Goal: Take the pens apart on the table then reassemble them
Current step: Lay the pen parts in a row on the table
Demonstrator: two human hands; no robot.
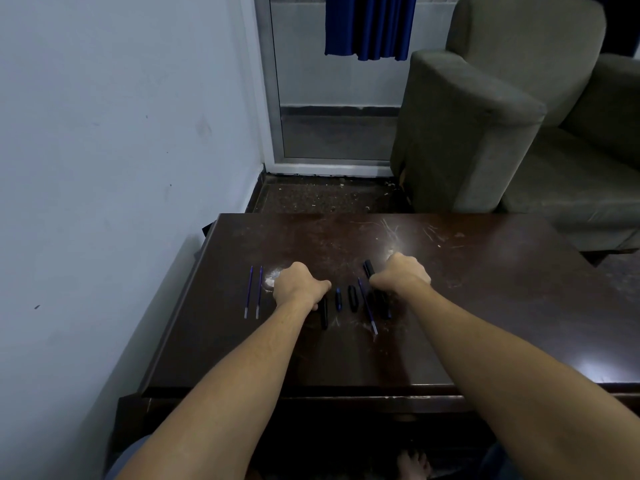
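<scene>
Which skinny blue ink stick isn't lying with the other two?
The refill by the right hand, slanted among the black pen pieces. The other two refills lie side by side, left of the left hand.

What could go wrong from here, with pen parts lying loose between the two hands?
1. The left hand grips a black barrel right beside the small loose pieces; a wrist sweep could scatter them.
2. The slanted refill lies close by the right hand, which holds a black pen piece; it might get knocked and roll.
3. The pieces are dark against the dark table, so one could be overlooked.
</scene>
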